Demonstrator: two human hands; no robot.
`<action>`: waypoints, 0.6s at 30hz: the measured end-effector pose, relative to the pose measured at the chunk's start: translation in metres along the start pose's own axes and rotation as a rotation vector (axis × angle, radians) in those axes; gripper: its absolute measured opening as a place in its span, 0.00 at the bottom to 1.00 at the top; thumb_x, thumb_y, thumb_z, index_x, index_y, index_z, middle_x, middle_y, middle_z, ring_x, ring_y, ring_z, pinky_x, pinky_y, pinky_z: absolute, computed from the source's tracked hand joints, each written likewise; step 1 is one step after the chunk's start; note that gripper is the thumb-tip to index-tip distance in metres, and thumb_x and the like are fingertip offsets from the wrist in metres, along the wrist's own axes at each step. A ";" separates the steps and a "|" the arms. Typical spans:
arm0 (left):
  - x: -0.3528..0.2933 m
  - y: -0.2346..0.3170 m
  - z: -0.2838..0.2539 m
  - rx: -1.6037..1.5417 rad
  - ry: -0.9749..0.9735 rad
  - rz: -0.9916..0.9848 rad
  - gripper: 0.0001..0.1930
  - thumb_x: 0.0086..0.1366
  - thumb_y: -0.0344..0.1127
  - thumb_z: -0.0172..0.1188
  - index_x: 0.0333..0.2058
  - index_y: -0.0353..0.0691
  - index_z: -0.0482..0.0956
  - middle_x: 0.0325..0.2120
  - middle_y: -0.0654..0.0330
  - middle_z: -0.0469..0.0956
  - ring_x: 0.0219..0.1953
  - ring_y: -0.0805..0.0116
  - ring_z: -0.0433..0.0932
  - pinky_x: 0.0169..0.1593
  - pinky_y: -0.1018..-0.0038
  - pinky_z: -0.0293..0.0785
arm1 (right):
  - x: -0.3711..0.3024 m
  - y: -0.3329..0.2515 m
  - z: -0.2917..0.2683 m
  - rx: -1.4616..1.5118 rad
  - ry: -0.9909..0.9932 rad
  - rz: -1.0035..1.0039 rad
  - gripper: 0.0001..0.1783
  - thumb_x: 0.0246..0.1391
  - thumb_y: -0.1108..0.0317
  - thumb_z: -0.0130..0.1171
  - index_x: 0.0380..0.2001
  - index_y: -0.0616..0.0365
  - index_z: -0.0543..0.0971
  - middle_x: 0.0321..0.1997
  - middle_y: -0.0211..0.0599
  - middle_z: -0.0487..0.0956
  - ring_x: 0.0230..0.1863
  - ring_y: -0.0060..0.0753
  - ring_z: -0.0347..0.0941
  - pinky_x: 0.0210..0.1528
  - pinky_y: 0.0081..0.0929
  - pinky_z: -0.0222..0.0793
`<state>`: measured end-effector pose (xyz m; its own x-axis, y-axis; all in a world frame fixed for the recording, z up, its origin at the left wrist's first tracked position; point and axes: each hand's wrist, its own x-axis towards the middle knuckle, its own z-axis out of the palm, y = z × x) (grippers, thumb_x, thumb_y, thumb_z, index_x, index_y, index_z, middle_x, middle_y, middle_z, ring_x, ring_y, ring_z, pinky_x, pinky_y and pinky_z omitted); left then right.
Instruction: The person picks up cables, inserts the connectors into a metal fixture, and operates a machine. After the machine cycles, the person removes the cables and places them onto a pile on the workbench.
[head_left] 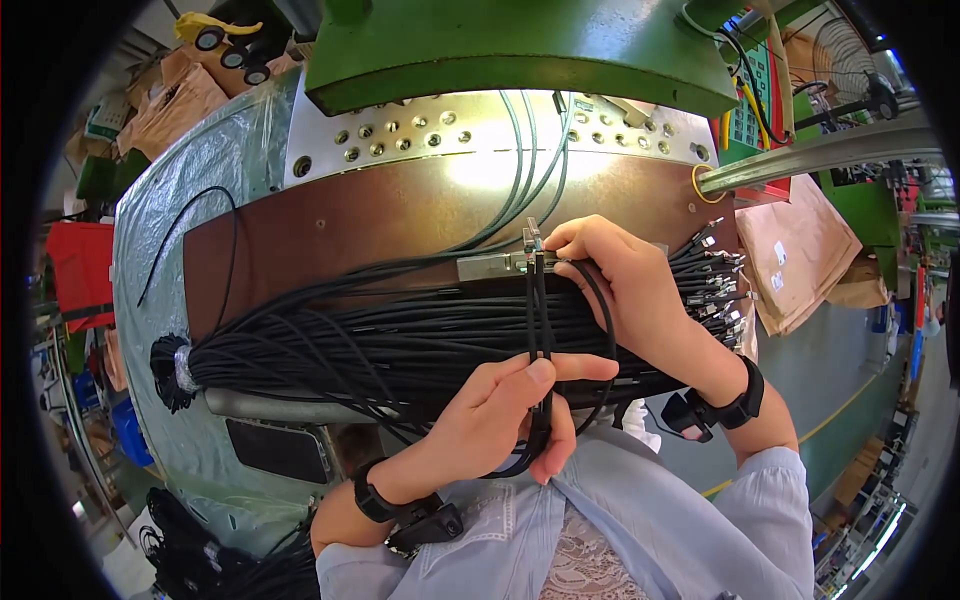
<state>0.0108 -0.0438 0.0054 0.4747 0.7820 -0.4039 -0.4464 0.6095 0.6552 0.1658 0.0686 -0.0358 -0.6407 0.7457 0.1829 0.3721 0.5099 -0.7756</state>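
A few black cables (541, 315) run upright in front of me, and my left hand (495, 408) is closed round them, its index finger stretched to the right. At their upper ends are small metal connectors (532, 236). My right hand (630, 280) pinches there with thumb and index finger, and one cable loops down beneath it. The connectors are beside a small metal block (490, 266); whether they touch it is unclear. Under both hands lies a thick bundle of black cables (340, 345), tied at its left end with a clear wrap (184, 368). Metal-tipped ends (720, 285) fan out at the right.
A green machine body (520, 60) overhangs a perforated metal plate (400, 130) and a brown board (300, 240). Several other cables (515, 170) run up beneath it. A dark phone (278, 450) lies at the near left. Brown paper (800, 255) and a metal rail (820, 160) are at the right.
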 end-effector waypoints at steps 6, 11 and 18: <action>0.002 0.001 -0.001 -0.006 0.030 -0.011 0.27 0.70 0.43 0.29 0.50 0.24 0.66 0.12 0.53 0.73 0.13 0.72 0.69 0.22 0.79 0.67 | 0.002 0.002 -0.002 -0.043 -0.021 -0.068 0.08 0.45 0.80 0.57 0.29 0.62 0.70 0.34 0.39 0.76 0.33 0.39 0.74 0.34 0.25 0.70; -0.001 0.000 -0.001 -0.051 0.027 -0.005 0.26 0.70 0.43 0.30 0.49 0.24 0.67 0.14 0.53 0.73 0.14 0.71 0.69 0.23 0.79 0.68 | 0.001 -0.001 -0.002 -0.122 -0.030 -0.084 0.09 0.42 0.80 0.59 0.29 0.61 0.71 0.34 0.38 0.76 0.35 0.40 0.74 0.34 0.27 0.71; 0.006 0.002 0.000 -0.077 -0.038 -0.082 0.25 0.70 0.44 0.32 0.49 0.25 0.67 0.15 0.52 0.74 0.15 0.69 0.70 0.23 0.78 0.69 | -0.001 -0.011 -0.019 -0.381 0.120 -0.249 0.14 0.40 0.80 0.60 0.34 0.56 0.75 0.35 0.36 0.76 0.36 0.40 0.74 0.35 0.29 0.71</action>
<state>0.0133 -0.0375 0.0045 0.5395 0.7245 -0.4291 -0.4613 0.6806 0.5692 0.1755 0.0703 -0.0156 -0.6680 0.6137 0.4210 0.4512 0.7838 -0.4266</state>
